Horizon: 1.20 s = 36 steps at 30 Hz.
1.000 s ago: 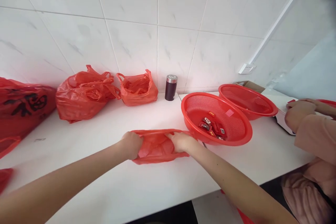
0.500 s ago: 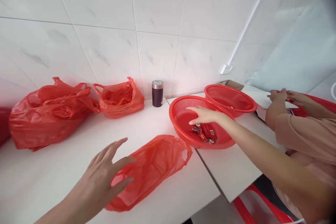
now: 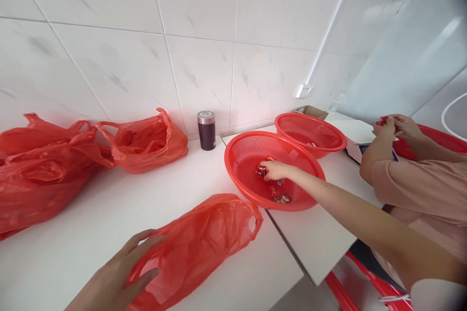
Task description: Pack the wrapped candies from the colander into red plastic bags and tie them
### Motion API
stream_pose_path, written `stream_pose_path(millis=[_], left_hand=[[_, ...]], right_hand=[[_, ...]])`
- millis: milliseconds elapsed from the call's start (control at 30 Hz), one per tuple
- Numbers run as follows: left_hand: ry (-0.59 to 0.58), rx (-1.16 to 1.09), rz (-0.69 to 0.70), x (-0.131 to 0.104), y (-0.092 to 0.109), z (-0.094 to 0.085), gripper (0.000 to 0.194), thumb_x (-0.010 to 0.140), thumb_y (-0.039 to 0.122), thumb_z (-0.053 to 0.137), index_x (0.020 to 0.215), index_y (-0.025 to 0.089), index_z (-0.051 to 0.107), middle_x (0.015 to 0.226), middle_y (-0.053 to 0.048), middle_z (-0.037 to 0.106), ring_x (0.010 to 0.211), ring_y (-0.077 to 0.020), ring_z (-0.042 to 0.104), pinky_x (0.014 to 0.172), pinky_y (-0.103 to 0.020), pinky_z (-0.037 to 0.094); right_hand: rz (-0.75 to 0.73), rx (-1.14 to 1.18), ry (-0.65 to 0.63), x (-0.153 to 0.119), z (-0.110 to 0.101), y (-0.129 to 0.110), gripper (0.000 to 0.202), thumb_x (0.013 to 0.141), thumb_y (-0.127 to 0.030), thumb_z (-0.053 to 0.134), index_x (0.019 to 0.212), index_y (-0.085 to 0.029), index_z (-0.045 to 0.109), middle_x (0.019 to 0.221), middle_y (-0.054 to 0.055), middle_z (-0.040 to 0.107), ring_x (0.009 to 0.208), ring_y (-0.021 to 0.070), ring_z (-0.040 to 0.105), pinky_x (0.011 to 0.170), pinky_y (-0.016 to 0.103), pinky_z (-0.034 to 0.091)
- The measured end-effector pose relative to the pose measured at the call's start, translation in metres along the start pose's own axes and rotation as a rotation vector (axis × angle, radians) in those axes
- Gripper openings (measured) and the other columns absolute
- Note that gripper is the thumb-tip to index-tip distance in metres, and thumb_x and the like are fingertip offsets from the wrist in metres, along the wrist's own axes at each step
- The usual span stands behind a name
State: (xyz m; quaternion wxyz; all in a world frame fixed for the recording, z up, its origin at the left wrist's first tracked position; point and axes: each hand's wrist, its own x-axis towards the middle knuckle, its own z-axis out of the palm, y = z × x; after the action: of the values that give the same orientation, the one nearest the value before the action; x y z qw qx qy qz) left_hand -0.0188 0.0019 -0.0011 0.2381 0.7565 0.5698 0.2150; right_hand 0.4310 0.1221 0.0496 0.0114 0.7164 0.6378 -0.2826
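At the far left a bulky red plastic bag (image 3: 44,175) slumps on the white table (image 3: 120,204). The person's left hand (image 3: 120,262) comes in low, fingers parted and loosely bent, at the near end of a limp red bag (image 3: 197,243) — whether skin meets plastic I can't tell. That bag lies slantwise on the table with its mouth agape. Behind it, a smaller red bag (image 3: 144,145) sits by the wall, and then a dark steel-lidded tumbler (image 3: 207,133). Next comes a red colander (image 3: 233,180), just beyond the limp bag's handle. Inside it the right hand (image 3: 274,171) has its fingers closed on a small wrapped packet (image 3: 261,170) — other wrapped packets (image 3: 281,198) lie beneath. A second colander (image 3: 306,136) stands just behind; farther right, a co-worker's hands (image 3: 392,125) hold something small and red
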Motion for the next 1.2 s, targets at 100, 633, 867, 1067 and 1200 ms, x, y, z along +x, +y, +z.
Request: stream_pose_path(millis=[100,633,867,1067,1200], left_hand=[[-0.149,-0.029,-0.053,0.009,0.007,-0.007,0.051,0.080,0.039,0.059,0.132,0.039,0.056,0.142,-0.003,0.052,0.122,-0.0313,0.055,0.095,-0.039,0.052],[-0.360,-0.320,-0.204,0.025,0.065,-0.020,0.084,0.075,0.027,0.063,0.150,0.036,0.025,0.154,-0.004,0.036,0.131,-0.0317,0.046,0.090,-0.035,0.054],[-0.193,-0.254,-0.053,0.016,0.060,-0.016,0.077,0.074,0.024,0.061,0.145,0.041,0.035,0.156,0.003,0.031,0.135,-0.0344,0.040,0.088,-0.033,0.056],[-0.182,-0.149,-0.090,0.009,0.030,-0.021,0.075,0.082,0.046,0.060,0.148,0.046,0.023,0.158,-0.002,0.025,0.127,-0.0334,0.050,0.079,-0.031,0.059],[-0.222,-0.244,-0.233,0.011,0.004,-0.022,0.086,0.077,0.056,0.063,0.150,0.043,0.019,0.141,-0.010,0.052,0.101,-0.0311,0.069,0.074,-0.035,0.061]], right_hand=[[-0.028,0.100,0.032,-0.001,-0.020,-0.004,0.035,0.075,-0.018,0.064,0.108,-0.020,0.055,0.095,0.005,0.065,0.066,0.0151,0.064,0.052,0.023,0.049],[-0.734,-0.089,-0.272,-0.073,0.063,-0.168,0.033,0.072,-0.028,0.066,0.105,-0.024,0.060,0.091,0.002,0.064,0.077,0.0175,0.061,0.054,0.023,0.042],[-0.749,-0.008,-0.216,-0.063,0.052,-0.156,0.056,0.078,-0.052,0.065,0.128,-0.031,0.054,0.128,0.004,0.058,0.108,0.0218,0.059,0.080,0.027,0.049],[-0.187,-0.100,0.039,-0.044,-0.016,-0.071,0.055,0.079,-0.043,0.067,0.128,-0.026,0.050,0.125,0.010,0.058,0.102,0.0239,0.061,0.074,0.029,0.049],[0.051,-0.187,-0.063,-0.037,0.007,-0.013,0.086,0.054,-0.028,0.083,0.132,-0.019,0.047,0.112,0.016,0.060,0.079,0.0272,0.065,0.058,0.031,0.048]])
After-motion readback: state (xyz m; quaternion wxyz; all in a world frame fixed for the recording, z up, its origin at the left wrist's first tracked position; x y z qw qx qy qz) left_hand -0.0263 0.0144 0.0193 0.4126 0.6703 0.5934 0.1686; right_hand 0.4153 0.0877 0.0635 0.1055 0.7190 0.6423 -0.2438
